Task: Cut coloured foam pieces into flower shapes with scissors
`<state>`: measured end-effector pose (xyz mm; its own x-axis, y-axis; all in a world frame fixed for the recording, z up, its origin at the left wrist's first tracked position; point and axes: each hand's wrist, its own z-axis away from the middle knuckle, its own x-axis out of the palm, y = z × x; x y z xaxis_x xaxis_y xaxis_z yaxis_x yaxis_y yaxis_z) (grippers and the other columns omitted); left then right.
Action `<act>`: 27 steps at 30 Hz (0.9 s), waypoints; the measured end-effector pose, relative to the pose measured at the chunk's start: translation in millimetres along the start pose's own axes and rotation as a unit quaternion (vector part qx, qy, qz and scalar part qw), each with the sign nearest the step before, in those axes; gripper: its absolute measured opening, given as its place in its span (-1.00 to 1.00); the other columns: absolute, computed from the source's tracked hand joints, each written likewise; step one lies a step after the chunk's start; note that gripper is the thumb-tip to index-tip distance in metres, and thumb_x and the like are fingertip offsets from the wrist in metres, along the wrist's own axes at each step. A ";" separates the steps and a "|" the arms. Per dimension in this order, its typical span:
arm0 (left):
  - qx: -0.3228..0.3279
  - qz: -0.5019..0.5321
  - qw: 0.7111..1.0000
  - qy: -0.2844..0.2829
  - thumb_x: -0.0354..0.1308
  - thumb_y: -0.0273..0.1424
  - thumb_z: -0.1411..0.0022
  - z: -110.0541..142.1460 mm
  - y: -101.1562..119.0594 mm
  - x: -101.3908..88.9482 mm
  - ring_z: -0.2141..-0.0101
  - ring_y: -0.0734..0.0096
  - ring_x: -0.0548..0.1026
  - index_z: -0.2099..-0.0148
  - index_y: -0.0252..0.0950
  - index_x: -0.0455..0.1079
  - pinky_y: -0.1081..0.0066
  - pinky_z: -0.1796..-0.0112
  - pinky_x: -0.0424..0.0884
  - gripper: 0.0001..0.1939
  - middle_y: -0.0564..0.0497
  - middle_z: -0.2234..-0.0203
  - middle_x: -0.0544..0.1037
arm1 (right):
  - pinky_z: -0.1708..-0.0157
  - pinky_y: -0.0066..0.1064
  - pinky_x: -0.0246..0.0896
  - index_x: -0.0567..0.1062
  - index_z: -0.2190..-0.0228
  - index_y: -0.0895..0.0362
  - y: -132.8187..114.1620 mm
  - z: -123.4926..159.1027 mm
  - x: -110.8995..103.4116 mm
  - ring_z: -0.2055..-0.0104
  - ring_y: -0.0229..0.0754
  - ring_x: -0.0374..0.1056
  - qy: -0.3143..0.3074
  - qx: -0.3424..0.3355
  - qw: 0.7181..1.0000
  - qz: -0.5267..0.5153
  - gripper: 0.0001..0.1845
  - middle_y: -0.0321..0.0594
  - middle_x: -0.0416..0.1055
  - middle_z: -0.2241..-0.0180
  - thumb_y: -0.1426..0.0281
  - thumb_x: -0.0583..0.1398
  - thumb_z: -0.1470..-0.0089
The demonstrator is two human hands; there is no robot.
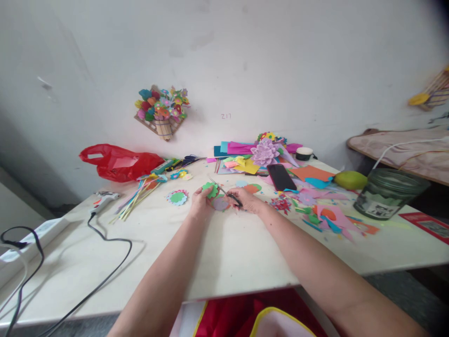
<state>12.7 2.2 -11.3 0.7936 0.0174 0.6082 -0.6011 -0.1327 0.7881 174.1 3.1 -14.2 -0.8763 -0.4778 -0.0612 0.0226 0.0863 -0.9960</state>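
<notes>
"What lies farthest left?"

"A white power strip (pixel 40 234), well to the left of the left grip. Nearer in comes a corded glue gun (pixel 105 201), with a red bag (pixel 121 162) behind it, farther back than either grip."

"And between those and the left grip?"

"A bundle of thin sticks (pixel 135 200), then a layered paper flower (pixel 177 197) with a green centre, flat on the worktop (pixel 238 257) just left of the left grip."

"What is the left grip (pixel 200 202) doing?"

"Pinching a green scalloped piece (pixel 210 190) at its fingertips. That piece sits between the two grips."

"The right one?"

"The right grip (pixel 243 199) is closed round the handles of some scissors (pixel 224 190) — their blades slant up and left, by the green piece's right edge. How far the blades are parted, I can't tell. A lavender disc (pixel 220 204) lies on the worktop between the grips."

"Then onward to the right?"

"A dark phone (pixel 281 178), behind and to the right of the right grip; coloured scraps (pixel 328 217) spread right of that grip; a yellow-green fruit (pixel 351 179); and, well right, a glass jar (pixel 380 196) — upright, beside a red card (pixel 428 224)."
</notes>
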 end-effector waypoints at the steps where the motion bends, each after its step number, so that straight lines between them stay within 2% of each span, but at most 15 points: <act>1: 0.003 0.001 1.000 0.001 0.37 -0.49 0.27 -0.2 0.0 -0.1 0.46 0.35 0.51 0.46 -0.36 0.44 0.29 0.29 0.47 -0.77 -0.03 0.53 0.55 | 0.78 -0.56 -0.04 0.38 0.51 0.20 -0.9 0.4 0.5 0.76 -0.44 0.01 0.002 0.002 1.000 0.003 -0.78 -0.46 0.17 0.74 0.33 0.28 0.17; 7: 0.015 -0.016 1.000 -0.004 0.42 -0.44 0.34 -2.1 -0.3 -2.1 0.47 0.35 0.51 0.47 -0.36 0.45 0.26 0.27 0.45 -0.71 -0.01 0.55 0.53 | 0.80 -0.58 -0.11 0.37 0.50 0.21 -12.4 8.5 3.6 0.76 -0.44 0.06 0.011 0.020 0.999 0.036 -0.79 -0.44 0.21 0.72 0.35 0.27 0.15; 12: 0.025 -0.026 0.999 -0.011 0.44 -0.41 0.34 -3.6 -1.3 -4.2 0.47 0.36 0.51 0.47 -0.35 0.45 0.26 0.26 0.45 -0.69 0.01 0.54 0.53 | 0.80 -0.59 -0.13 0.35 0.49 0.20 -21.6 15.9 5.3 0.75 -0.44 0.10 0.001 0.023 0.999 0.042 -0.74 -0.42 0.26 0.70 0.26 0.23 0.09; 18: 0.017 -0.036 0.999 -0.014 0.44 -0.40 0.36 -2.3 -0.3 -2.5 0.50 0.37 0.50 0.47 -0.35 0.45 0.27 0.28 0.45 -0.68 0.00 0.54 0.54 | 0.81 -0.60 -0.15 0.34 0.51 0.19 -19.3 14.1 4.6 0.76 -0.45 0.09 -0.004 0.018 0.999 0.046 -0.70 -0.44 0.24 0.71 0.23 0.27 0.14; 27: 0.019 -0.038 0.999 -0.026 0.42 -0.42 0.28 -1.7 -1.4 -3.7 0.48 0.39 0.51 0.44 -0.37 0.44 0.25 0.23 0.44 -0.71 -0.01 0.52 0.54 | 0.81 -0.59 -0.13 0.34 0.51 0.18 -17.3 13.1 3.8 0.76 -0.44 0.09 -0.001 0.015 0.999 0.041 -0.71 -0.43 0.24 0.72 0.22 0.25 0.12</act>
<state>10.4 4.0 -14.5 0.8416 -0.0217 0.5397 -0.5350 -0.1709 0.8274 176.7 -11.6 1.9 -0.8703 -0.4712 -0.1435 0.1090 0.0999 -0.9890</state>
